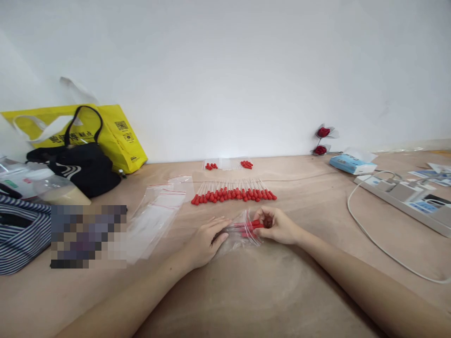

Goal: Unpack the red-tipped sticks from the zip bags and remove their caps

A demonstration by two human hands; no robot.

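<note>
A clear zip bag [230,244] lies in front of me, its zip end towards the right. My left hand [207,241] holds the bag's left part between thumb and fingers. At its mouth, my right hand [276,225] grips a few red-tipped sticks [259,223], which reach partly inside the bag. The fingers hide part of them. Just beyond my hands, a row of white sticks with red tips [230,193] lies side by side, tips towards me. Near the wall are flat clear bags [225,163] with red-tipped pieces at both ends.
Left of my hands lies a stack of clear zip bags [160,211]. Further left are a yellow bag [121,141], a black bag [89,169] and a striped bag [24,239]. To the right are a tissue pack [352,163], a power strip [405,202] and a white cable [377,242].
</note>
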